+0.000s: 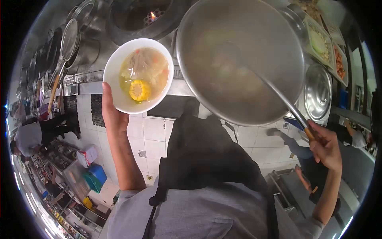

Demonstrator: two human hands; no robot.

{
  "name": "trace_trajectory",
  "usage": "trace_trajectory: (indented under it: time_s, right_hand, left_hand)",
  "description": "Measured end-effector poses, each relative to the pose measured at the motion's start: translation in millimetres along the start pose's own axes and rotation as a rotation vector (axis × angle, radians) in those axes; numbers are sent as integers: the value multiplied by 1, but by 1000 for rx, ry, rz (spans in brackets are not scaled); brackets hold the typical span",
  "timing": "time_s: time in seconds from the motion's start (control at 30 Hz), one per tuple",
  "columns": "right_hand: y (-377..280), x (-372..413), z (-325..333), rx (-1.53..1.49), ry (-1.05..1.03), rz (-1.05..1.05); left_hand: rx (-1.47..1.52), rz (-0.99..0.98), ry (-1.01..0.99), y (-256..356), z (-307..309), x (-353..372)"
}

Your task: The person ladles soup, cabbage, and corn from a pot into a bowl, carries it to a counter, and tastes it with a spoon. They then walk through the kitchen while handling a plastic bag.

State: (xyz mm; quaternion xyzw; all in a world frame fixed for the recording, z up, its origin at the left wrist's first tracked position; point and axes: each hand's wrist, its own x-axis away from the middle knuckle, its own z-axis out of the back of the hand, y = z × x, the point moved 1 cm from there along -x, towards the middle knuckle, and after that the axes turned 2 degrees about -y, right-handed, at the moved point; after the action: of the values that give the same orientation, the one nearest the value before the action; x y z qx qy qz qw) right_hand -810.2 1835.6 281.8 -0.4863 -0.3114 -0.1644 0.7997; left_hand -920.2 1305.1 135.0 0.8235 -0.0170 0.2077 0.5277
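My left hand grips a white bowl by its left side, thumb at the rim. Inside the bowl is a clear soup with a round of corn on the cob, a pale brownish piece that looks like meat, and small orange bits. On the right, my right hand is closed around the wooden-ended handle of a ladle. The ladle leans into a large steel pot, its head under the cloudy, steaming soup and hard to make out.
Behind the bowl, a flame burns in a round stove burner. A strainer and other pans stand at the left. Baskets of cut food and a shiny steel lid lie right of the pot. Other people are at both sides.
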Motion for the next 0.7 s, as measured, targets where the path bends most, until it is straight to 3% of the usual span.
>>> trace_trajectory:
  time_s: [0.17, 0.4, 0.53, 0.7]
  right_hand:
    - [1, 1, -3, -213, 4, -57]
    - [-5, 36, 14, -141, 64, 87]
    - [-20, 62, 24, -143, 88, 322]
    - [-21, 92, 36, -185, 202, 461]
  left_hand:
    - [-8, -28, 7, 2, -2, 2]
    - [-3, -66, -33, 15, -15, 6]
    - [50, -60, -99, 24, -33, 4]
    - [43, -93, -176, 28, -55, -6]
